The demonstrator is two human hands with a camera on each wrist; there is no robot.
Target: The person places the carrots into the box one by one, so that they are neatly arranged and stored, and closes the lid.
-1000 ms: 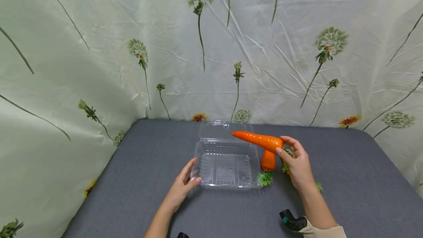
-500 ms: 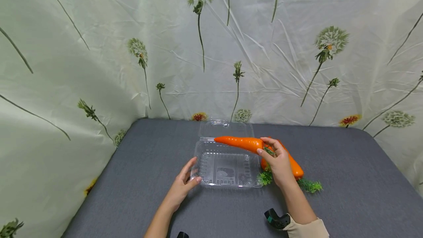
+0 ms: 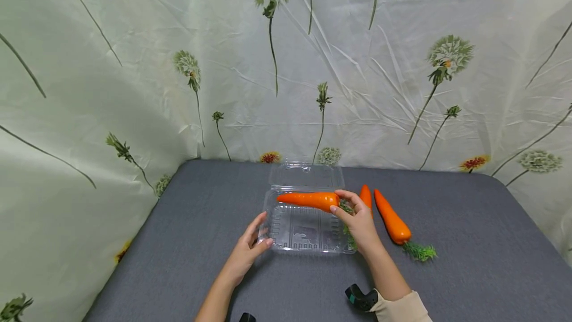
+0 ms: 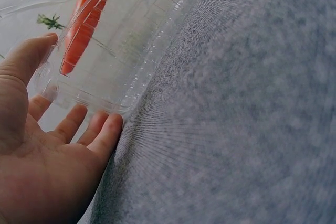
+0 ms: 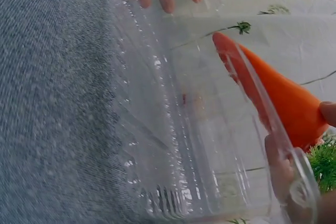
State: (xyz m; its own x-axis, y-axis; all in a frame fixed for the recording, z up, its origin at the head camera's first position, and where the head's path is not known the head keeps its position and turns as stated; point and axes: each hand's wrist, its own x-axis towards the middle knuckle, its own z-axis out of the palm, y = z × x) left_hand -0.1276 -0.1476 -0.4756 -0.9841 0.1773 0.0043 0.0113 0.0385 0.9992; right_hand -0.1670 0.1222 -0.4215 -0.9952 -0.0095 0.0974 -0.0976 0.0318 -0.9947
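Note:
My right hand (image 3: 359, 221) pinches an orange carrot (image 3: 308, 200) by its thick end near the green top. The carrot lies sideways over the back part of a clear plastic clamshell container (image 3: 306, 248), its tip pointing left. In the right wrist view, the carrot (image 5: 278, 90) shows partly through the container's clear wall. My left hand (image 3: 247, 250) rests with spread, relaxed fingers at the container's left side; in the left wrist view, its fingertips (image 4: 107, 124) touch or nearly touch the wall. The container's lid (image 3: 306, 175) stands folded back, open.
Right of the container lies a carrot (image 3: 393, 220) with a green top (image 3: 419, 251). Another carrot (image 3: 366, 198) is partly hidden behind my right hand. Grey cloth (image 3: 187, 242) covers the table, and a flower-printed curtain (image 3: 286, 63) hangs behind.
My right hand has moved left and slightly down with the carrot, from beside the container to over it. The carrots at right are uncovered more. My left hand has stayed in place.

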